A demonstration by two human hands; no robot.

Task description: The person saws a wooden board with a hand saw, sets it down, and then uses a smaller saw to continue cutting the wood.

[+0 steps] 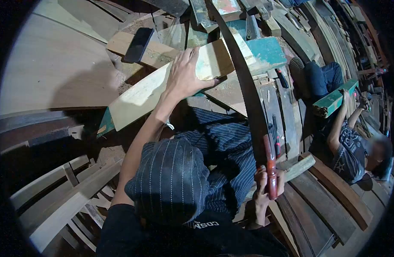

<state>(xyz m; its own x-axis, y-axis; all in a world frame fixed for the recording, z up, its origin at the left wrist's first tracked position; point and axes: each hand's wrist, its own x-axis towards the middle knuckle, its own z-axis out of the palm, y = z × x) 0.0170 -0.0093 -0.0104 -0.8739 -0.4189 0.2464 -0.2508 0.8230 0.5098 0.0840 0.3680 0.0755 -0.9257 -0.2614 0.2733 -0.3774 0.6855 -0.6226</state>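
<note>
My left hand (186, 75) presses down on a pale wooden beam (139, 98), fingers over its far edge and thumb along the near side. The beam slants from lower left to upper right, with a green-painted strip at its lower end. In my right hand (267, 186) is a handsaw (248, 85), gripped round its reddish-brown handle. Its long dark blade runs up past the beam's sawn-looking right end and overlaps it in this view. Beneath the beam's right end lies a teal-painted wood block (265, 53).
A black phone (138, 45) rests on a plank at the upper left. Large flat boards (59, 64) fill the left side. At right, another person (355, 141) holds a green-painted timber (336, 98). Slatted wood (77, 192) stands lower left; striped cloth (171, 175) covers the middle.
</note>
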